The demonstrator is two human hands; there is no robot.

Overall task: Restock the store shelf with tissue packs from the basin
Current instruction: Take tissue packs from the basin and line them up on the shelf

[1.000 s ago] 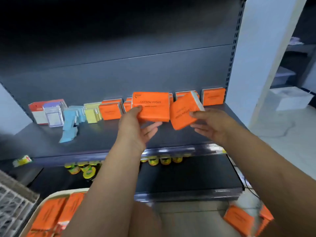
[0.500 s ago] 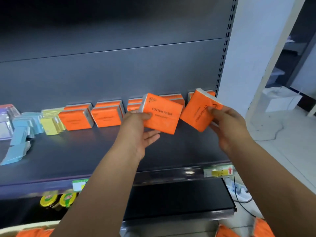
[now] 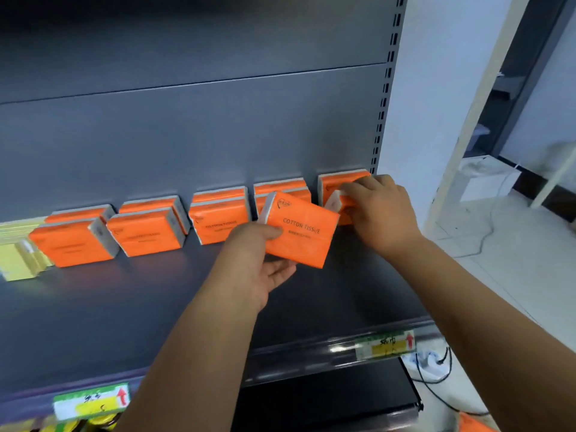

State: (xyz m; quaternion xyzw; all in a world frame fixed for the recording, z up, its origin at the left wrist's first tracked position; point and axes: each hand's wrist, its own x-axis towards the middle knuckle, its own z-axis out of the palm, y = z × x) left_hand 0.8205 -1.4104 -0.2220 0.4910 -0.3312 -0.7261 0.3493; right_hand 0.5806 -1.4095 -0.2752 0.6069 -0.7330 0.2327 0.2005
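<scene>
1. Closest to the camera: the front lip of the shelf (image 3: 187,322) has two price tags clipped on, a green/yellow tag (image 3: 90,402) at lower left and a second tag (image 3: 386,344) at lower right, both with a red arrow. Some yellow-lidded jars (image 3: 71,425) peek out underneath, pretty blurry.
2. Bottom right corner there's an orange scrap (image 3: 473,425) on the floor side, can't tell what it is exactly.
3. Left hand (image 3: 252,263) is gripping a tissue pack (image 3: 300,232), thumb on the front, fingers underneath. The pack reads "COTTON TISSUE", is tilted, and is held up off the shelf in front of the back row.
4. Right hand (image 3: 377,210) is a bit further in, at the right end of the shelf, fingers closed around a second orange pack (image 3: 338,202). Most of that one is hidden by the hand, so I can't tell if it's touching the shelf.
5. Behind both: the row of orange packs (image 3: 146,232) standing along the back panel, two deep in each spot.
6. Far left, some yellow packs (image 3: 15,260) next to the orange ones.
7. Off to the right past the shelf upright, a white box (image 3: 486,179) on the floor.
</scene>
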